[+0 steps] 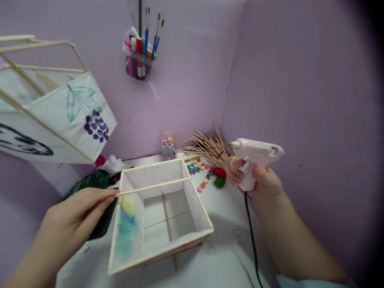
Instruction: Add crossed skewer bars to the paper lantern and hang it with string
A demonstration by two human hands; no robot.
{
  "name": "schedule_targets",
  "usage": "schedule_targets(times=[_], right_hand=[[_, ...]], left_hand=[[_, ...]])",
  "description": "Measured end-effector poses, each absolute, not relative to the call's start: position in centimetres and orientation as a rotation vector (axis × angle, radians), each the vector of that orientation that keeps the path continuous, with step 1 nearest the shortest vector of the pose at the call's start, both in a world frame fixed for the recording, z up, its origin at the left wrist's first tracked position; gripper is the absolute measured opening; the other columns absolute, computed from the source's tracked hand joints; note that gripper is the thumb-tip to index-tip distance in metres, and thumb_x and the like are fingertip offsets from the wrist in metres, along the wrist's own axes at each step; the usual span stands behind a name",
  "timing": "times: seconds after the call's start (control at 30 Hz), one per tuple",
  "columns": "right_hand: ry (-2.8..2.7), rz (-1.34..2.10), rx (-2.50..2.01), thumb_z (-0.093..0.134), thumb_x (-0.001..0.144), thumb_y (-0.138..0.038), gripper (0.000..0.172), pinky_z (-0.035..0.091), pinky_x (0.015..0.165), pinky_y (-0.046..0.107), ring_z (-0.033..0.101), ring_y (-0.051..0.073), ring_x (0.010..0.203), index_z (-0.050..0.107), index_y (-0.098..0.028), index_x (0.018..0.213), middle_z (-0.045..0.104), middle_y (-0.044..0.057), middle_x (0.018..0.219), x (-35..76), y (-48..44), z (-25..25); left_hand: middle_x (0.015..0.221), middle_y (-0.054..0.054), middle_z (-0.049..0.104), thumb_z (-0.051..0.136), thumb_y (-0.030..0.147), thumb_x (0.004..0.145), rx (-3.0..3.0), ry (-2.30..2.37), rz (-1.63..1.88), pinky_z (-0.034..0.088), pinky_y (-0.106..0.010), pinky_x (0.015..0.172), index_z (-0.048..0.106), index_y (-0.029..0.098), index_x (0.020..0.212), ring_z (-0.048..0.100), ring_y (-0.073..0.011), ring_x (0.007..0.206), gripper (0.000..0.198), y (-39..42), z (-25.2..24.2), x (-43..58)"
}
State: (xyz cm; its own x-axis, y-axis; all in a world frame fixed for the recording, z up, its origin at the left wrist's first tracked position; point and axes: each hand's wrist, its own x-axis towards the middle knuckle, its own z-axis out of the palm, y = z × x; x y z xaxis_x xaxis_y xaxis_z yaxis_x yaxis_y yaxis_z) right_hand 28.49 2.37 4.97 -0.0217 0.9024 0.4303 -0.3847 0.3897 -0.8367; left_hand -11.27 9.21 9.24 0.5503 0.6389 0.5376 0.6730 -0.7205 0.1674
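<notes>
A pink hot glue gun (257,149) is gripped in my right hand (268,182), raised right of the box; its nozzle points left and a small red light glows on its body. My left hand (79,212) pinches the left end of a thin wooden stick (154,186). That stick lies across the top of an open box frame (196,200) made of sticks and white paper, with a yellow, blue and green stained left wall. Crossed sticks (167,218) show through its bottom opening.
A paper-and-stick lantern (69,116) with painted grapes hangs at upper left. On the white table (228,228) are a bead jar (169,146), bundled sticks (210,150) and paint pots (204,168). A brush cup (139,60) hangs on the wall. A black cord (252,236) trails from the glue gun.
</notes>
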Motion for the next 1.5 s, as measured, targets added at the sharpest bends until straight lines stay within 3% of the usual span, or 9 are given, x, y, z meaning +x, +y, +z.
schedule_targets(times=[0.33,0.57,0.8,0.97,1.07,1.2,1.3,1.5], right_hand=[[-1.128,1.144,-0.516,0.072,0.07,-0.05,0.035,0.029,0.047,0.023,0.043,0.005,0.054,0.064,-0.019,0.082,0.048,-0.007,0.062,28.9,2.3,4.7],[-1.138,1.176,-0.477,0.07,0.076,-0.048,0.032,0.029,0.05,0.022,0.043,0.005,0.055,0.064,-0.019,0.087,0.047,-0.007,0.064,29.0,2.4,4.7],[-1.214,1.126,-0.416,0.072,0.075,-0.05,0.034,0.035,0.046,0.021,0.039,0.009,0.053,0.067,-0.019,0.089,0.045,-0.003,0.063,29.4,3.0,4.1],[-1.232,1.147,-0.411,0.07,0.076,-0.049,0.032,0.031,0.045,0.021,0.037,0.008,0.052,0.066,-0.02,0.087,0.043,-0.003,0.062,29.2,2.9,4.4],[-1.209,1.159,-0.404,0.071,0.076,-0.048,0.031,0.03,0.046,0.021,0.038,0.008,0.052,0.067,-0.02,0.09,0.044,-0.003,0.064,29.1,2.9,4.3],[-1.177,1.165,-0.409,0.072,0.075,-0.047,0.031,0.03,0.046,0.023,0.038,0.009,0.053,0.067,-0.02,0.09,0.044,-0.003,0.063,29.0,2.9,3.9],[-1.175,1.179,-0.426,0.072,0.075,-0.048,0.031,0.029,0.046,0.023,0.038,0.009,0.053,0.067,-0.021,0.09,0.043,-0.003,0.063,29.0,3.0,3.8],[-1.181,1.132,-0.507,0.073,0.072,-0.052,0.034,0.03,0.044,0.023,0.038,0.008,0.05,0.066,-0.023,0.087,0.046,-0.003,0.064,29.1,3.0,3.6]], left_hand=[[0.086,0.005,0.074,0.052,0.046,0.087,-2.701,-1.072,-0.876,0.049,-0.012,0.073,0.071,0.026,0.09,0.068,-0.0095,0.071,0.027,9.6,9.7,-10.1],[0.092,0.007,0.073,0.053,0.045,0.088,-2.726,-1.071,-0.834,0.048,-0.011,0.078,0.069,0.029,0.097,0.067,-0.0084,0.076,0.024,9.8,8.9,-11.2],[0.088,0.006,0.073,0.046,0.045,0.093,-2.67,-0.926,-0.813,0.047,-0.01,0.07,0.068,0.027,0.095,0.068,-0.0069,0.073,0.029,9.7,9.4,-10.8],[0.095,0.002,0.07,0.043,0.036,0.094,-2.641,-0.888,-0.742,0.045,-0.018,0.079,0.064,0.027,0.106,0.065,-0.0106,0.083,0.026,9.7,9.0,-11.6],[0.099,-0.001,0.068,0.042,0.028,0.094,-2.581,-0.854,-0.678,0.045,-0.025,0.077,0.06,0.029,0.118,0.062,-0.0146,0.085,0.03,9.5,8.8,-12.2],[0.1,-0.001,0.068,0.045,0.016,0.09,-2.516,-0.79,-0.64,0.045,-0.032,0.076,0.04,0.041,0.139,0.061,-0.0187,0.082,0.056,8.8,9.1,-12.4],[0.103,-0.002,0.069,0.047,0.009,0.087,-2.498,-0.745,-0.598,0.047,-0.036,0.08,0.027,0.043,0.145,0.061,-0.0216,0.086,0.07,8.1,9.5,-12.3],[0.102,-0.004,0.071,0.044,0.008,0.088,-2.435,-0.666,-0.629,0.046,-0.038,0.083,0.031,0.038,0.145,0.062,-0.0229,0.086,0.066,7.8,9.6,-11.9]])
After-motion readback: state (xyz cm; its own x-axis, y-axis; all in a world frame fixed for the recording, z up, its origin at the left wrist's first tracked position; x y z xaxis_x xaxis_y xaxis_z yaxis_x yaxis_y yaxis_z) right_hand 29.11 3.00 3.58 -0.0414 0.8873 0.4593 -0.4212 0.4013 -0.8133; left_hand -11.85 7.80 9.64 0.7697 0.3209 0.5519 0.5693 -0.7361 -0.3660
